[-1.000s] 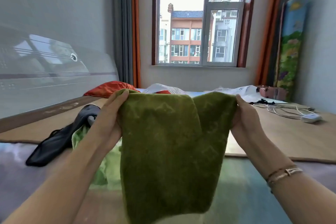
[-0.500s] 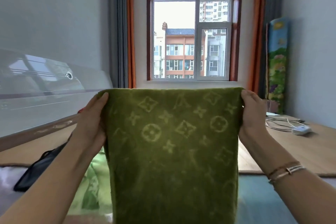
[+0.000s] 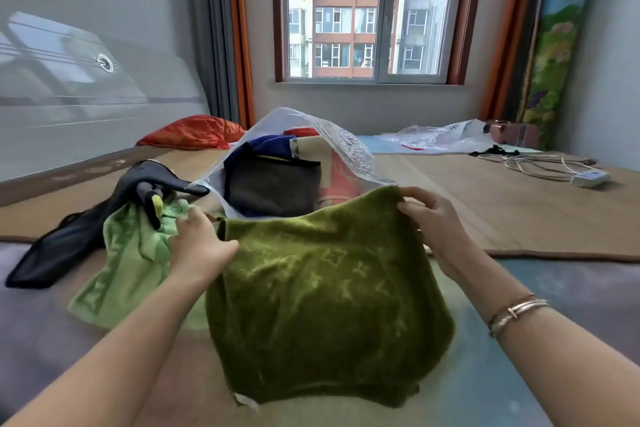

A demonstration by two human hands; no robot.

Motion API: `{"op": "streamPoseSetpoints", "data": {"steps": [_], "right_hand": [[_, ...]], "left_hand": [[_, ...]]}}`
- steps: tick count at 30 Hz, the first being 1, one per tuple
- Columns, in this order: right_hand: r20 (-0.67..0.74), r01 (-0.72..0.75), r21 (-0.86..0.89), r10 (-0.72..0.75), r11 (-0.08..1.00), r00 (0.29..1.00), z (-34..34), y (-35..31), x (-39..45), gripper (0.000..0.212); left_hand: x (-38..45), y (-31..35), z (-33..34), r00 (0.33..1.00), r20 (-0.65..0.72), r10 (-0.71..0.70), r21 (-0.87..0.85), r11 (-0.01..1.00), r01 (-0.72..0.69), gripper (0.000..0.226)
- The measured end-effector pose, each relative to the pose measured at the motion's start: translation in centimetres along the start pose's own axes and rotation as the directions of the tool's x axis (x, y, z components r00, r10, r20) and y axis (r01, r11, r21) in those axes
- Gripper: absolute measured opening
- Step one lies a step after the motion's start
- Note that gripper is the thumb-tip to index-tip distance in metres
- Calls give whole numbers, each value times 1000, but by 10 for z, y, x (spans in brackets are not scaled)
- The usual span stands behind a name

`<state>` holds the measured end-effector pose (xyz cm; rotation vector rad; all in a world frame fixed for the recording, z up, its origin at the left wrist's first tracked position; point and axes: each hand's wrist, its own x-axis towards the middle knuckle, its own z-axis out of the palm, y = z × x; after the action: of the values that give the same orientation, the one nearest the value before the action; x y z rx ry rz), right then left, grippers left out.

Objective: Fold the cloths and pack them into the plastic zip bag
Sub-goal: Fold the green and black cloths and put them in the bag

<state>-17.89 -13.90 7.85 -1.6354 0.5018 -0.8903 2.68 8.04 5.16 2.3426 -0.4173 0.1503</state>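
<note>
1. Head view: we hold the dark green towel (image 3: 325, 291) by its far edge, left hand (image 3: 199, 246) pinching the left corner and right hand (image 3: 429, 218) pinching the right, hands well apart. The towel drapes toward us over the bed (image 3: 536, 385).
2. The plastic zip bag (image 3: 332, 139) stands just beyond the towel, mouth open toward us, with dark and coloured cloths already inside.
3. A light green cloth (image 3: 128, 264) lies loose at left, a black item (image 3: 79, 236) partly on it. Both look unfolded.
4. To do the fold well, we judge: keep the far edge taut, bring the corners together evenly, flatten it against the bed before sliding it in.
5. Surface: woven mat (image 3: 519, 205) on the bed, grey blanket (image 3: 34, 340) near left.
6. Room: window (image 3: 363, 11) far centre, orange pillow (image 3: 194, 132) far left, cable (image 3: 540, 165) and a second plastic bag (image 3: 440, 137) far right.
</note>
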Motion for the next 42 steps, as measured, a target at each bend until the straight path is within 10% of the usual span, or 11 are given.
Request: {"op": "streamPoseSetpoints", "data": {"steps": [4,6,12,20,28,32,37,42], "right_hand": [[237,38,56,-51,998,970,11,-16,-12,25],[385,36,105,-74,994,920,20,-24,-23,25],[357,-17,47,-1,999,934,32,-16,-35,31],[404,-55,-751,524,658,750,31,27,-42,37],[400,-14,-855,676,518,619,46,49,-54,68],[399,-69,-803,620,593,676,58,51,-57,67],[334,-87,-748,486,658,808,74,58,-55,50],[326,-19,-761,407,649,853,91,66,-62,47]], "left_hand": [[-33,41,5,833,-14,553,-193,816,-545,72],[-52,59,12,758,75,647,-351,729,-588,70],[-62,60,26,834,18,552,-536,709,-458,7],[-50,51,27,927,-146,345,-637,685,-355,13],[-51,59,39,972,-52,230,-853,496,-163,1],[-51,60,47,959,17,284,-869,478,-126,10],[-44,45,60,876,326,355,-688,725,-38,57],[-46,33,49,898,238,370,-552,812,-189,27]]}}
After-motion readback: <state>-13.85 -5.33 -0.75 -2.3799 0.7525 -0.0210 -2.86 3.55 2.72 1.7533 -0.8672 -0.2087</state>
